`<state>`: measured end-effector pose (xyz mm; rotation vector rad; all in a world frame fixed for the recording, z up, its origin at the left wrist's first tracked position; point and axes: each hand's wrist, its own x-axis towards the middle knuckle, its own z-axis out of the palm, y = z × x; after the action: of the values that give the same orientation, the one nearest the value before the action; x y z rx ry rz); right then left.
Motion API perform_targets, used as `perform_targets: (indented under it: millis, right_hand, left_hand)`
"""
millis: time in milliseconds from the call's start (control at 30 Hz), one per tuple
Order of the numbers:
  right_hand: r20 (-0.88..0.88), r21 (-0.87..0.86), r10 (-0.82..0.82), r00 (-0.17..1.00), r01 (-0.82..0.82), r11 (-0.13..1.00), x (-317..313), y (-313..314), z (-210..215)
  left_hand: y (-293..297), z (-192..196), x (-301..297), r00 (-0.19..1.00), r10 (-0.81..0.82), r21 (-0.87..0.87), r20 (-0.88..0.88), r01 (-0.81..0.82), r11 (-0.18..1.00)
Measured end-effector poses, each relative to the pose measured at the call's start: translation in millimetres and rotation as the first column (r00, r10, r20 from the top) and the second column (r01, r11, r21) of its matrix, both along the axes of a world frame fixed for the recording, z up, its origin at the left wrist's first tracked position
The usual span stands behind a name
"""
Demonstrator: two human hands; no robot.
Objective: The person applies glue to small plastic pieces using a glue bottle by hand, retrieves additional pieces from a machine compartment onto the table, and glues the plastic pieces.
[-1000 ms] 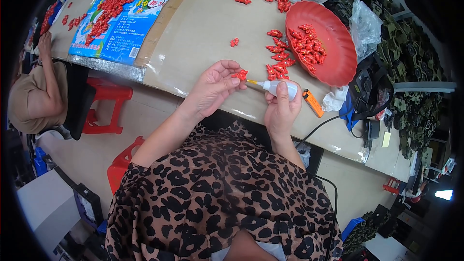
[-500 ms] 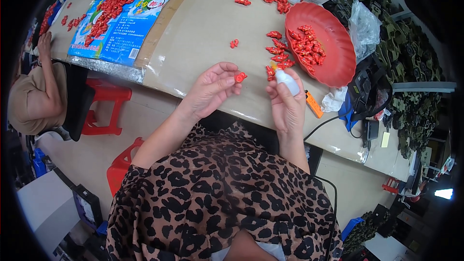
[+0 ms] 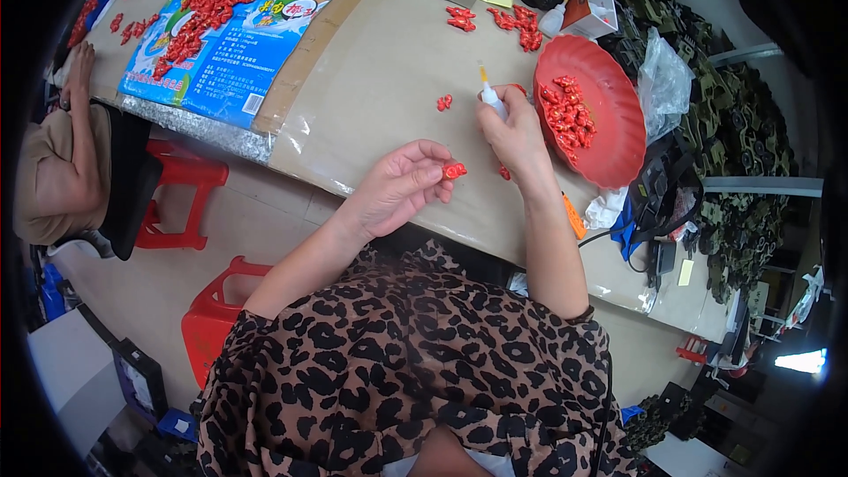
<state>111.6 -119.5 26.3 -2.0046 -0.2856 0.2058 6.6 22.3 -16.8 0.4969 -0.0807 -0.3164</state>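
Note:
My left hand [image 3: 399,185] pinches a small red plastic part [image 3: 454,170] between thumb and fingers, just above the table's near edge. My right hand [image 3: 515,131] grips a small white glue bottle [image 3: 491,98] with a yellow-orange nozzle pointing up and away. It hovers beside a red round tray [image 3: 618,137] filled with several red parts. One loose red part [image 3: 444,102] lies on the tan table [image 3: 380,79], and another [image 3: 503,173] lies below my right hand.
A blue printed bag [image 3: 256,44] with several red parts lies at the far left. More red parts [image 3: 517,19] sit at the back. An orange lighter [image 3: 573,216], a clear plastic bag [image 3: 664,79], green toy vehicles [image 3: 742,141] are on the right. Another person [image 3: 66,159] sits left by a red stool [image 3: 177,185].
My right hand lifted the glue bottle from lying sideways near the part to upright, moving away toward the tray. My left hand kept hold of the red part.

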Motion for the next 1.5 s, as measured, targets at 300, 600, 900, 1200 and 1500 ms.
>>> perform_targets:
  millis: [300,600,900,1200,1500]
  right_hand:
    - [-0.012,-0.507,-0.008,1.0,0.0,0.862,14.4,36.2,2.1]
    - [-0.156,0.008,0.036,0.987,-0.036,0.999,-10.9,9.5,20.6]
    - [-0.421,0.615,0.099,0.902,0.204,0.762,-72.8,-34.2,-2.2]
    - [-0.224,0.517,0.077,0.971,0.051,0.855,-88.5,-32.0,-9.9]
    - [-0.16,0.426,0.047,0.986,0.026,0.904,-91.8,-28.2,-7.5]
  left_hand:
    - [2.6,-1.9,1.9,0.999,-0.041,-0.03,0.001,0.041,0.999]
    - [1.4,-4.1,0.8,1.0,-0.025,-0.001,-0.009,0.025,1.0]
    - [-8.6,6.7,-1.2,0.998,0.045,0.251,-0.034,-0.035,0.967]
    - [-13.8,5.8,-5.0,0.997,0.063,0.341,-0.031,-0.049,0.939]
    - [-13.5,4.5,-5.4,0.999,0.051,0.364,0.015,-0.053,0.93]
